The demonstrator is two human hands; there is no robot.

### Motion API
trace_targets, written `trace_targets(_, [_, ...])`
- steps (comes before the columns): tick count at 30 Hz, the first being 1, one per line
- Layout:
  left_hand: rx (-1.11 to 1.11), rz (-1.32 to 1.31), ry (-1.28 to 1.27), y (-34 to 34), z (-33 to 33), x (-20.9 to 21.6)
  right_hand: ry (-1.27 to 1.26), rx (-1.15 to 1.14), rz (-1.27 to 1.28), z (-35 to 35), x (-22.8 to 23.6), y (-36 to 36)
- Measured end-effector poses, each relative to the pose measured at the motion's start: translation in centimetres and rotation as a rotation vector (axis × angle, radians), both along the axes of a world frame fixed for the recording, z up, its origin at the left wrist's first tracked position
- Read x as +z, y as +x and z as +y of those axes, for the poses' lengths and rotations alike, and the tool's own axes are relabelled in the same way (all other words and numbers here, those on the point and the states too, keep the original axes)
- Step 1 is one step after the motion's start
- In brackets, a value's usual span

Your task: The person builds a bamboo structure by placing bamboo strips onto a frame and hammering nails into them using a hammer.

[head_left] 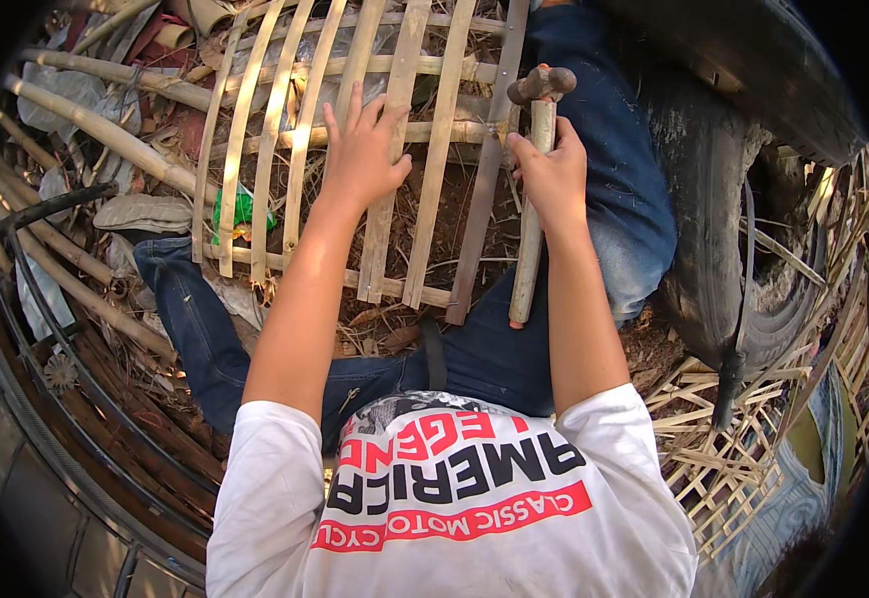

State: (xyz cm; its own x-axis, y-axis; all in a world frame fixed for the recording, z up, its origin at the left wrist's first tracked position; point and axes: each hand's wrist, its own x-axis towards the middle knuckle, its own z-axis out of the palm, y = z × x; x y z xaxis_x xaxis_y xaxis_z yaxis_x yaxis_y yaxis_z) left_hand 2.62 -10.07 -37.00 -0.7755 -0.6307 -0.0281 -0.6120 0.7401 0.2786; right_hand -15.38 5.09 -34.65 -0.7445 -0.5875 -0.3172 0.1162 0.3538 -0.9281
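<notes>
A slatted bamboo panel (438, 159) lies in front of me, its long upright strips crossing several bamboo crosspieces. My left hand (362, 149) rests on the strips at mid-panel with its fingers spread, holding nothing. To the right, my right hand (554, 174) is wrapped round the pale wooden handle of a hammer (528, 254). The hammer's rusty head points away from me, just right of the panel's dark right-hand strip, and its handle end hangs down toward my thigh. Small nail heads show on that strip.
Old tyres (694, 219) stand close on the right, with a woven bamboo lattice (723, 448) below them. Bamboo poles (105, 125) and plastic litter cover the ground at left, near a black metal frame (65, 349). A green plastic wrapper (243, 214) shows beneath the panel.
</notes>
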Motion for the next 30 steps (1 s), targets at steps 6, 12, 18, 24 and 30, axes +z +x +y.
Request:
trace_targets(6, [-0.168, -0.100, -0.161, -1.7, -0.4, 1.3, -0.022, 0.003, 0.138, -0.4, -4.1, -0.4])
trace_targets(12, [-0.245, -0.298, -0.283, -3.4, -0.6, 1.5, -0.165, -0.068, -0.148, -0.4, -3.7, -0.5])
trace_targets(18, [-0.162, -0.091, -0.266, -3.2, 0.7, -1.2, -0.182, -0.042, -0.156, 0.1, -3.3, -0.7])
trace_targets(24, [-0.132, -0.156, -0.248, -3.7, 0.4, 0.0, -0.203, -0.106, -0.162, -0.4, -4.3, -0.3])
trace_targets(30, [-0.142, -0.116, -0.242, -3.4, 0.1, -0.1, 0.030, -0.054, 0.052, -0.6, -5.2, -0.4])
